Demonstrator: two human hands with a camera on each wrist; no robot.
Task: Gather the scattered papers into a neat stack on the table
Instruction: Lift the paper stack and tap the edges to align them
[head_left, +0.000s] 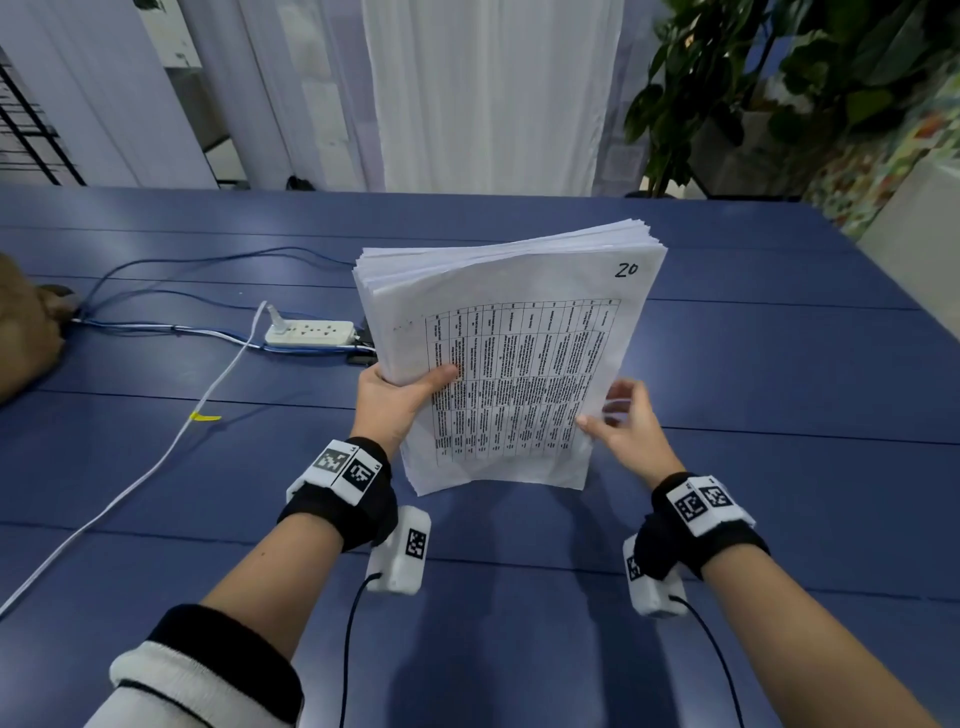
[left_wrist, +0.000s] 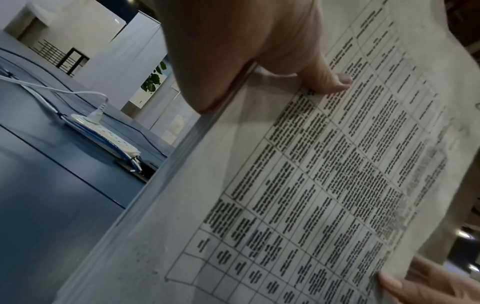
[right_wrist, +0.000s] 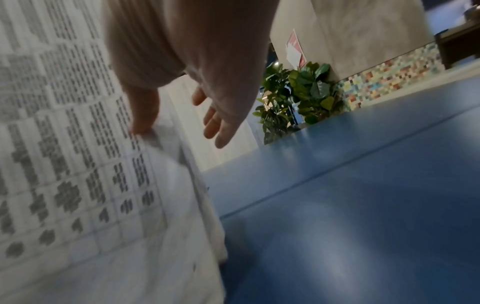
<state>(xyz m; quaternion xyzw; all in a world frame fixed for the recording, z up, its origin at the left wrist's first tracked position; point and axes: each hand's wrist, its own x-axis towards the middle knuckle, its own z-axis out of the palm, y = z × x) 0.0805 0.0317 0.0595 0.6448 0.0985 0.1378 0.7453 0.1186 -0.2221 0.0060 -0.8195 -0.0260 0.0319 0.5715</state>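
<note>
Both hands on the papers (head_left: 511, 358), stood on edge on the tabletop (head_left: 779, 415): left hand (head_left: 397, 402) clamps one side, right hand (head_left: 626, 421) fingers loose, thumb steadying; likely for squaring edges.

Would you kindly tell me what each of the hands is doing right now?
Left hand: grips the paper stack at its left edge, thumb on top.
Right hand: fingers spread, thumb touching the stack's right edge.
</note>
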